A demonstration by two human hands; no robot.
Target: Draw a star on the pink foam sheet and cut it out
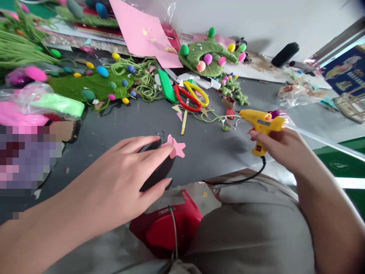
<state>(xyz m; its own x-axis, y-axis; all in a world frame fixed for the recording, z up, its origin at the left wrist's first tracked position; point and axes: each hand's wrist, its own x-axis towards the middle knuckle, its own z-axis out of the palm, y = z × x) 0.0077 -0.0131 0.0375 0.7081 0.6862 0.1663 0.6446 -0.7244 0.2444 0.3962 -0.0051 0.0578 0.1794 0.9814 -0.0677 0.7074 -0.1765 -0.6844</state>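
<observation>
A small pink paper star (178,148) lies on the dark grey table. My left hand (125,173) reaches over the table with fingers spread, its index fingertip at the star's left part. On the right, my right hand (281,146) is wrapped round the handle of a yellow glue gun (256,116), whose nozzle points left. A clear glue stick (327,140) extends from the gun's back, and a black cord hangs from its handle. Beyond the star lie a pencil (184,121) and scissors with red and yellow handles (188,98).
Green yarn shapes with coloured balls (207,57) stand at the back, near a pink sheet (142,32). A green cutter (167,86) lies beside the scissors. Plastic-wrapped materials (57,104) sit at the left, and a plastic bag (299,93) at the right.
</observation>
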